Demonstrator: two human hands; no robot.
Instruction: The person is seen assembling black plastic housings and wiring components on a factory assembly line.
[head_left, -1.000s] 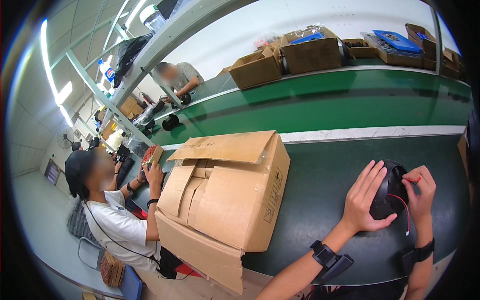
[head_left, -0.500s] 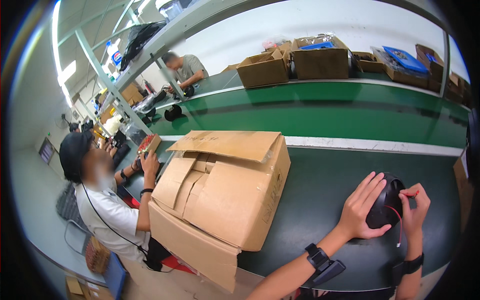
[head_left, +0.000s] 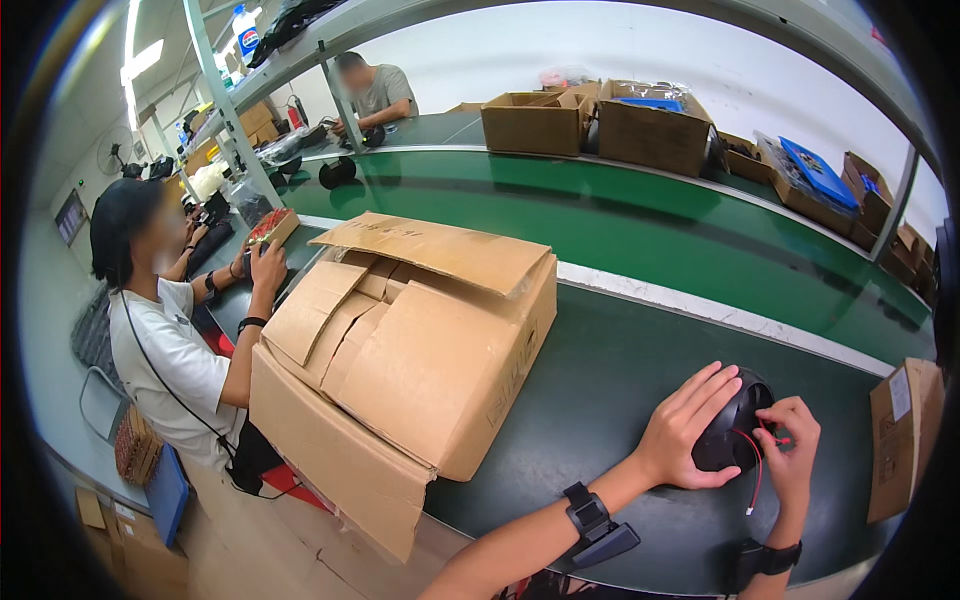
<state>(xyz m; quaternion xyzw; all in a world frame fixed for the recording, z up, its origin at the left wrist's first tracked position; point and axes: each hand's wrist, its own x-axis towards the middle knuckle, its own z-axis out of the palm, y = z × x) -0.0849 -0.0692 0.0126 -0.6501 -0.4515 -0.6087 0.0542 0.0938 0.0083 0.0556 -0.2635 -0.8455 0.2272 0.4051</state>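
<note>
A black, rounded plastic housing [head_left: 718,437] rests on the dark green worktop at the right. My left hand [head_left: 680,428] is closed around its left side, fingers along the top and thumb along the near edge. At the housing's right edge, my right hand [head_left: 793,450] pinches a small red wire piece [head_left: 784,440] between thumb and fingertips. A thin red lead [head_left: 757,467] comes from the housing and hangs down over its near side, ending in a small white connector [head_left: 750,510]. Whatever lies under my right fingertips is partly hidden.
A large cardboard box [head_left: 420,350] with loose flaps stands left of my hands. Another carton [head_left: 905,430] is at the right edge. Beyond a pale rail runs a green conveyor belt [head_left: 600,215], with open boxes [head_left: 655,130] behind it. A co-worker [head_left: 165,330] works at the left.
The view has shifted, bringing the right-hand carton further in. My right hand has brought the red wire piece lower and closer to the housing; my left hand keeps its hold.
</note>
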